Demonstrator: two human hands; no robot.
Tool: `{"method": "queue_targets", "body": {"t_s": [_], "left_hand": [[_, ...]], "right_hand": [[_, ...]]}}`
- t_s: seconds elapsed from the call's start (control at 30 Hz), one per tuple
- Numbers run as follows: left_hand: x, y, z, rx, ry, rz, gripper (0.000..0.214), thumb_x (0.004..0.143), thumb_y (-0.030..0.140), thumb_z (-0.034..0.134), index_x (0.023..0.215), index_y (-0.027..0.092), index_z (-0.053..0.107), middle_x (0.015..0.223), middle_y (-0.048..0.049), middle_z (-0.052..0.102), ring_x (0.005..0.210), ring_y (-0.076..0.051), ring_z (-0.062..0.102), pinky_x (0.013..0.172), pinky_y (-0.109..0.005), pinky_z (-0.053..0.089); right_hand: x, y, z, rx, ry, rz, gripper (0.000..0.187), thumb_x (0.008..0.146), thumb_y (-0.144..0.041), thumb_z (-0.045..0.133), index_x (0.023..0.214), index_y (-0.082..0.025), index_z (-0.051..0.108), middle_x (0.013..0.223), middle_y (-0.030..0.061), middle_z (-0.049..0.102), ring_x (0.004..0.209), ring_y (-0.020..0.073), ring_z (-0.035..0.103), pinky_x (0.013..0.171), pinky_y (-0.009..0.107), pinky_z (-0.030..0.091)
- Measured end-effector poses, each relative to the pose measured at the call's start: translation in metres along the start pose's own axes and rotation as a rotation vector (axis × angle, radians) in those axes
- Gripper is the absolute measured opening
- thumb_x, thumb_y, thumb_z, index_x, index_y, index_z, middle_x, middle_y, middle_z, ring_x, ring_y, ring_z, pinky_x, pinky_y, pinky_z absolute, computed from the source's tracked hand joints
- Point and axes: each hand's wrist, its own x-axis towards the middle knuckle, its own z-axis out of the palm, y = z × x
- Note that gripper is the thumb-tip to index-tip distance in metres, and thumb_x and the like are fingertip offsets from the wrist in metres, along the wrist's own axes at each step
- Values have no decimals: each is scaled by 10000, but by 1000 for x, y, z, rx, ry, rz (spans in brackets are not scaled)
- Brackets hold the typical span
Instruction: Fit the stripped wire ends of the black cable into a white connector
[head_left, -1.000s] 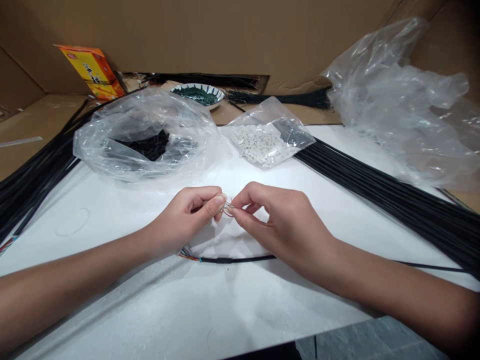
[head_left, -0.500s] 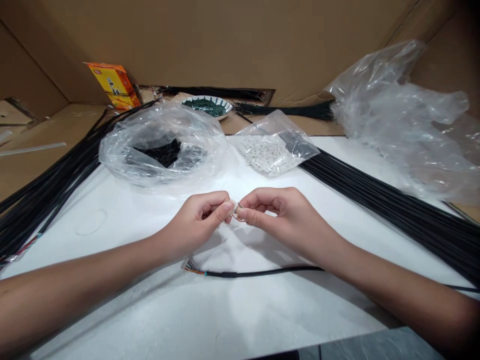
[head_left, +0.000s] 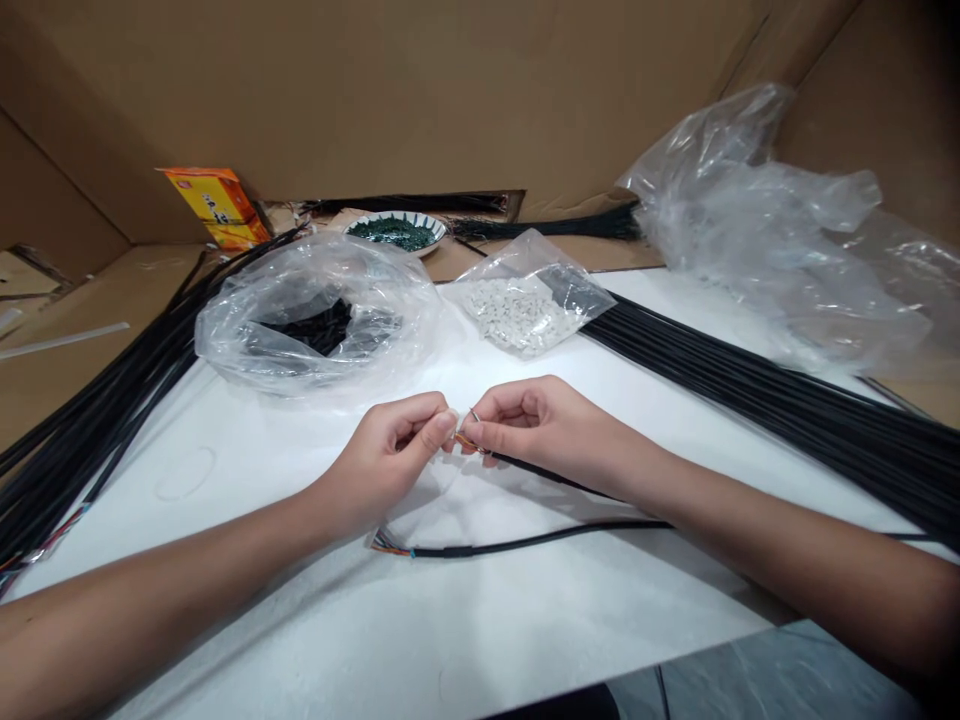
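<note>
The left hand (head_left: 386, 465) is clenched in a pinch, its thumb and fingertips closed on thin coloured wires (head_left: 466, 441) at frame centre. These wires are fanned from the stripped end of one black cable (head_left: 544, 473), which is grasped by the right hand (head_left: 544, 425). Its long axis runs down to the right, with the stripped tip pointing up and left.

Two black cable bundles are laid out, one at the left (head_left: 112, 420) and one at the right (head_left: 787, 425). Between them, left to right, are seen one orange-and-yellow carton (head_left: 216, 207), one clear bag (head_left: 315, 320) holding a black coil (head_left: 307, 328), one patterned plate (head_left: 394, 233) of green granules, and one bag of white pellets (head_left: 514, 312). One loose cable (head_left: 525, 535) lies below the hands on a white sheet (head_left: 525, 640) (its stripped end is at lower centre). Crumpled clear plastic (head_left: 772, 240) is heaped at the upper right.
</note>
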Motion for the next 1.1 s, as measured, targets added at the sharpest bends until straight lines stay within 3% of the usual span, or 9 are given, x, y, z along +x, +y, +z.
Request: {"method": "queue_targets", "body": {"t_s": [0.2, 0.4, 0.57, 0.83, 1.1], "left_hand": [[0, 0, -1, -32, -13, -12, 372, 927, 439, 434, 683, 161, 476, 486, 69, 298, 432, -47, 233, 402, -209, 160], [0, -1, -2, -44, -24, -8, 389, 920, 458, 452, 676, 156, 477, 495, 67, 308, 440, -44, 255, 413, -211, 176], [1, -1, -2, -48, -31, -8, 397, 919, 469, 451, 678, 154, 477, 495, 69, 318, 444, -45, 255, 433, -217, 187], [1, -3, -3, -65, -66, 16, 414, 925, 463, 452, 654, 150, 459, 519, 61, 339, 473, -44, 270, 459, -215, 209], [3, -6, -3, -166, -94, 10, 408, 927, 460, 460, 667, 145, 466, 488, 69, 325, 448, -33, 254, 438, -202, 183]], "right_hand": [[-6, -2, 3, -69, 61, -53, 393, 819, -527, 580, 870, -144, 650, 764, 10, 660, 700, 61, 635, 624, 155, 440], [-12, -6, 8, -214, 156, -136, 250, 868, -367, 547, 861, -137, 646, 798, 3, 676, 702, 82, 679, 610, 154, 465], [-13, -6, 9, -382, 196, -190, 240, 898, -331, 503, 895, -157, 668, 810, -6, 680, 715, 70, 665, 644, 163, 453], [-11, -8, 5, -375, 138, -143, 255, 921, -357, 477, 922, -181, 662, 836, -21, 694, 713, 44, 659, 649, 153, 421], [-14, 3, 7, -928, 295, -492, 256, 945, -267, 425, 931, -140, 647, 850, 15, 682, 719, 50, 606, 614, 163, 384]]}}
